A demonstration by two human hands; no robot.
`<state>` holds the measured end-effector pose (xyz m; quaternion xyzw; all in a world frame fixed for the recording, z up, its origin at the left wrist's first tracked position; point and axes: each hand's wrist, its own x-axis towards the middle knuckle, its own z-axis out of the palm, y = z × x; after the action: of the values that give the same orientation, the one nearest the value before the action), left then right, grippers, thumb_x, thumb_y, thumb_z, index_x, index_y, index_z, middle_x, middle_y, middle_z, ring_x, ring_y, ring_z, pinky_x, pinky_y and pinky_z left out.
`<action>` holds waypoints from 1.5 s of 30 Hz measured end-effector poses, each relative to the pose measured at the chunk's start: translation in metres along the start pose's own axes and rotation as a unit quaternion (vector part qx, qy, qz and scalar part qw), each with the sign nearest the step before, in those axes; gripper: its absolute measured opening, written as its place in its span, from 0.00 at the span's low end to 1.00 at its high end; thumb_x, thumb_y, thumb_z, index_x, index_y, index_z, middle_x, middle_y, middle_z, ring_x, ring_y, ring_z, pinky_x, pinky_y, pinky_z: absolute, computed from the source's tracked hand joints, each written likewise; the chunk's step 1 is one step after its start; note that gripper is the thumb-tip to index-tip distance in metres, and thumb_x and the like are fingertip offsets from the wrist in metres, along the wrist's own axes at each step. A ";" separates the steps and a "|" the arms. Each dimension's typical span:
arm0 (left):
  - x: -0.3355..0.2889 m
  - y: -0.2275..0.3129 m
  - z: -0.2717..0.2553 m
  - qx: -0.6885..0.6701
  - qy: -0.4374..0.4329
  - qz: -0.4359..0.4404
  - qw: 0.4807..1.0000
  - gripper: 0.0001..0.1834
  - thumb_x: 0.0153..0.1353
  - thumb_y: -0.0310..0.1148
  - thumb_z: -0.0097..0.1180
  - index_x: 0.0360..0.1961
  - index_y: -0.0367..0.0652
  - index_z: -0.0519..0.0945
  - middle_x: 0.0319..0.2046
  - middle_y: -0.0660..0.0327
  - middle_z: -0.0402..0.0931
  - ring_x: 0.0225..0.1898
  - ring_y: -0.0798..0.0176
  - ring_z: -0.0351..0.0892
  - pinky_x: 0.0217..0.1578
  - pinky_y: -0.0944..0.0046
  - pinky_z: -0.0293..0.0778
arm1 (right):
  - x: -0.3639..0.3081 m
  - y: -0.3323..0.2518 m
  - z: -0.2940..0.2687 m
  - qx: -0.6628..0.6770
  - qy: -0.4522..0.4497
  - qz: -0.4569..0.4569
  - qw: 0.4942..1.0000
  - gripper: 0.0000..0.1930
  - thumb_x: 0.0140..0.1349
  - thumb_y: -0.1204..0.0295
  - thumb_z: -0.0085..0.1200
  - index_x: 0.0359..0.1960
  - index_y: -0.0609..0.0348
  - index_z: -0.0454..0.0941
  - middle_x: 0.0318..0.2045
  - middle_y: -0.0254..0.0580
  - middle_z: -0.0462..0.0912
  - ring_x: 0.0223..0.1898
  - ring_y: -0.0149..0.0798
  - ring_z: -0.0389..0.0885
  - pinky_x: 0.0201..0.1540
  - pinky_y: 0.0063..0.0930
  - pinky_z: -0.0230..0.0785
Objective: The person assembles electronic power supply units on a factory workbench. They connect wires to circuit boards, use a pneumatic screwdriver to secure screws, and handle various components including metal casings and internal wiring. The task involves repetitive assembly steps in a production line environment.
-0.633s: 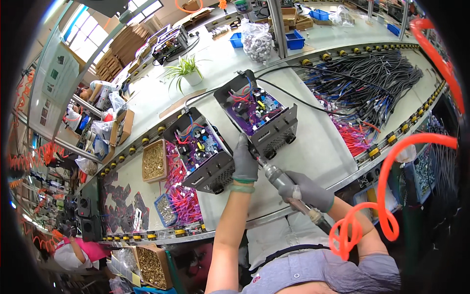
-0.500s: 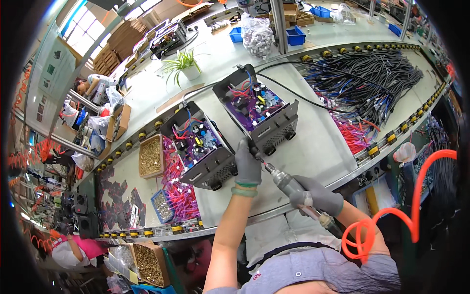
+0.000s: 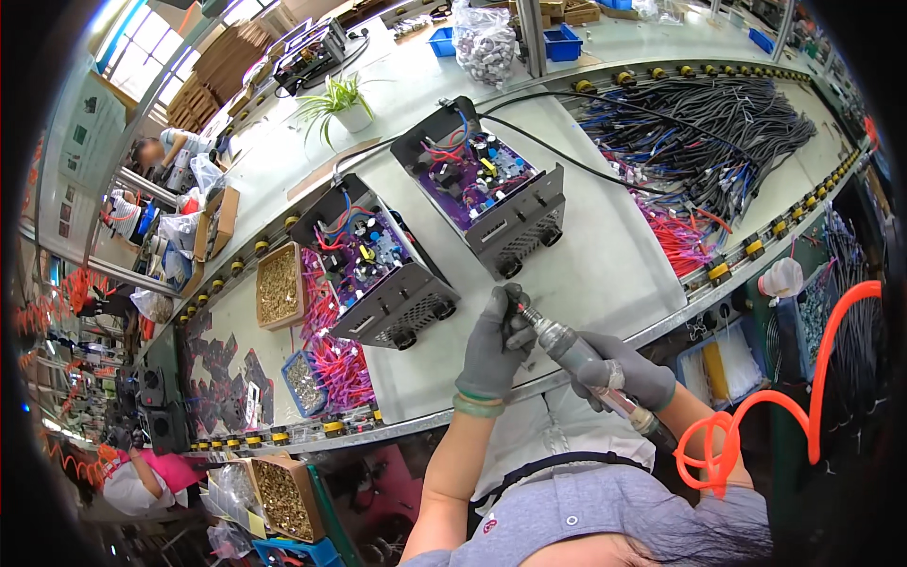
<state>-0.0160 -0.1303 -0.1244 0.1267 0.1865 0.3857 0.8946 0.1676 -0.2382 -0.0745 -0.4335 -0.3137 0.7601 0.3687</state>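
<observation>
Both hands wear grey gloves. My right hand [image 3: 631,370] grips a pneumatic screwdriver [image 3: 576,355] fed by a coiled orange air hose [image 3: 756,425]. My left hand [image 3: 496,342] pinches the screwdriver's tip, fingers closed around it, just above the white bench [image 3: 586,265]. Two open black electronics boxes lie ahead: one [image 3: 487,184] with a purple circuit board straight beyond the hands, another [image 3: 373,265] to the left. Neither hand touches a box.
A cardboard tray of brass screws [image 3: 281,283] and a small blue tray [image 3: 304,381] with pink wires sit left. Bundled black cables [image 3: 718,123] and red wires [image 3: 675,236] lie right. A potted plant [image 3: 345,99] stands behind. Other workers sit at far left.
Both hands with the screwdriver have drawn back slightly from the right box toward me. The orange hose has shifted on the right. The boxes have not moved.
</observation>
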 end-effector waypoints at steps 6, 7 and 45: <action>0.002 0.001 -0.010 0.054 0.059 0.048 0.996 0.15 0.73 0.44 0.47 0.45 0.43 0.74 0.28 0.69 0.69 0.21 0.77 0.59 0.18 0.77 0.57 | 0.000 0.003 0.000 -0.031 0.005 0.000 1.000 0.36 0.51 0.55 0.65 0.56 0.64 0.66 0.25 0.37 0.74 0.21 0.29 0.75 0.22 0.23 0.72; 0.004 0.004 -0.011 0.066 0.074 0.059 0.993 0.14 0.73 0.44 0.46 0.44 0.44 0.74 0.26 0.70 0.69 0.20 0.77 0.58 0.18 0.77 0.56 | -0.001 0.003 -0.001 -0.040 0.007 0.001 0.999 0.36 0.51 0.55 0.65 0.56 0.64 0.66 0.25 0.37 0.74 0.21 0.29 0.75 0.22 0.23 0.72; 0.027 -0.049 0.001 0.268 0.015 -0.164 0.949 0.10 0.71 0.37 0.50 0.44 0.41 0.73 0.25 0.68 0.69 0.19 0.77 0.61 0.14 0.78 0.56 | -0.165 0.184 -0.168 0.489 0.213 -0.273 0.801 0.22 0.68 0.51 0.52 0.50 0.56 0.72 0.30 0.53 0.83 0.23 0.44 0.86 0.24 0.34 0.83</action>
<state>0.0336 -0.1430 -0.1478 0.3236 0.3145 0.1718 0.8757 0.3225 -0.4466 -0.2225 -0.2433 0.0811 0.5691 0.7813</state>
